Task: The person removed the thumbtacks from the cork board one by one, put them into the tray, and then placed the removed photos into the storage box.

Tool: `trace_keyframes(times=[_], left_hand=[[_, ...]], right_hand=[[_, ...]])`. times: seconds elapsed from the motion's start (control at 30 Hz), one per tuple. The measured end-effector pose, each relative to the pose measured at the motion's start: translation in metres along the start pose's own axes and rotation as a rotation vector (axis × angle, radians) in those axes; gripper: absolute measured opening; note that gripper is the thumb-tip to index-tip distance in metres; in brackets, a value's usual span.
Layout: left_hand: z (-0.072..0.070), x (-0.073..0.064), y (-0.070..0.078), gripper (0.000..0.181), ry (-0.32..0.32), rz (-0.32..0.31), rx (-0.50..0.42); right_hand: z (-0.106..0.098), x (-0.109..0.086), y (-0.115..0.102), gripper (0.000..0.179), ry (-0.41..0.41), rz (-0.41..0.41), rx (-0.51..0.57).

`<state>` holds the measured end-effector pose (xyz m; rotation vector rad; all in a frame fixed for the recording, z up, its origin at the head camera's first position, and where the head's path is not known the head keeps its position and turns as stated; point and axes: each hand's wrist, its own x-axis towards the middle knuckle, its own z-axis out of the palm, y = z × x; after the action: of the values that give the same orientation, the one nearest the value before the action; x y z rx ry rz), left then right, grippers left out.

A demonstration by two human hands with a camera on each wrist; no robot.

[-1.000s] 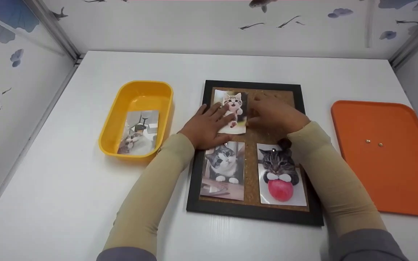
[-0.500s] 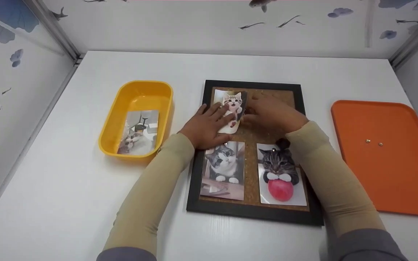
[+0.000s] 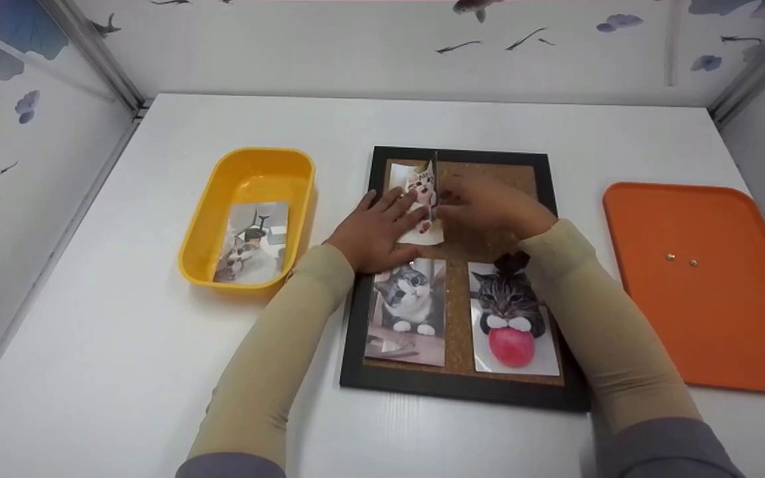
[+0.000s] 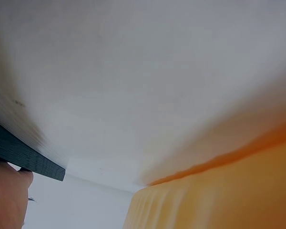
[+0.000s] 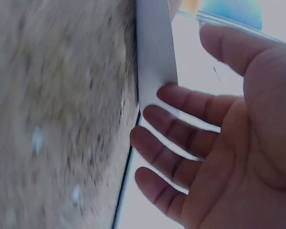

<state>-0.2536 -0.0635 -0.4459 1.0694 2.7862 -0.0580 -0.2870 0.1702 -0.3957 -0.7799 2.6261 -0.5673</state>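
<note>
My left hand [image 3: 379,232] lies palm down, fingers spread, over the left part of a kitten photo [image 3: 404,174] at the upper left of a black-framed corkboard [image 3: 459,312]. Along that photo's right edge is my right hand [image 3: 492,202], and the edge stands bent up off the cork. The right wrist view shows the photo's pale back [image 5: 155,47] with the index fingertip [image 5: 168,90] touching it; the thumb is apart and the other fingers are loosely bent. Lower on the board are a grey-and-white cat photo [image 3: 409,318] and a tabby photo with a pink ball [image 3: 512,345].
On the left, a yellow tray [image 3: 200,219] holds another cat photo [image 3: 253,242]. An orange tray [image 3: 708,318] at the right bears two small gold-coloured pieces [image 3: 671,256]. White table [image 3: 123,332] surrounds them, with patterned walls behind and at the sides.
My right hand has moved slightly left, and the kitten photo's right edge has gone from lying flat to bent upright. My left hand has stayed in place.
</note>
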Motion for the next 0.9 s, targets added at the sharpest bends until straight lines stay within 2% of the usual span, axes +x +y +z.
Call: trace_keyframes(times=[0.1,0.23,0.33,0.47,0.7,0.77,0.9], left_hand=[[0.000,0.000,0.000,0.078,0.004,-0.001,-0.003],[0.000,0.000,0.000,0.078,-0.004,-0.004,-0.002],[0.000,0.000,0.000,0.078,-0.009,-0.004,-0.004],[0.001,0.000,-0.001,0.078,-0.003,-0.004,-0.007],[0.001,0.000,-0.001,0.077,-0.003,0.003,-0.012],[0.001,0.000,0.000,0.077,-0.004,0.005,-0.013],[0.001,0.000,0.000,0.077,-0.007,0.006,-0.012]], right_hand=[[0.001,0.006,-0.002,0.034,0.020,0.053,0.106],[0.003,0.012,-0.003,0.032,0.043,0.141,0.321],[0.006,0.015,-0.002,0.032,0.046,0.179,0.487],[0.010,0.019,0.000,0.038,0.041,0.221,0.644],[0.014,0.021,0.000,0.034,0.096,0.401,0.992],[0.015,0.022,0.000,0.030,0.118,0.440,1.031],[0.014,0.026,0.003,0.026,0.142,0.482,1.031]])
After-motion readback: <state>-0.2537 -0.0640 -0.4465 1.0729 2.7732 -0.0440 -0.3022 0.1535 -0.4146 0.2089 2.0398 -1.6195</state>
